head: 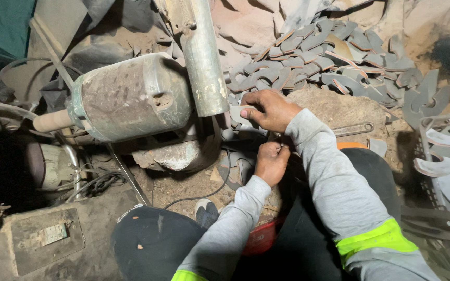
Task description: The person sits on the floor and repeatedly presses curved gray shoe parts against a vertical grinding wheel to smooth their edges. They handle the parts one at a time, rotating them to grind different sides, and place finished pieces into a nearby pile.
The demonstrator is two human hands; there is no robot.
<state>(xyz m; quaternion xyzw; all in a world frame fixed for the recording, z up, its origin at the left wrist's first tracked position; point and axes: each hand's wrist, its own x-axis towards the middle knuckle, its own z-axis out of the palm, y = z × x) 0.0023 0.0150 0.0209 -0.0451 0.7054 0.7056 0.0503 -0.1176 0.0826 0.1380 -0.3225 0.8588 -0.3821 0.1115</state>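
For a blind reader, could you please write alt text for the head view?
Both hands, right and left, press a curved grey metal blade beside a dusty green motor housing. A heap of similar curved blades lies beyond.

We're down on the floor of a rough metal workshop here: a grimy electric motor (131,96) with a steel pipe (204,57) sits right before us on bare, dusty earth. Behind it we see a heap of cut curved metal blanks (329,57), more stacked in a wire crate (446,156), and a spanner (354,128) lying beside them.
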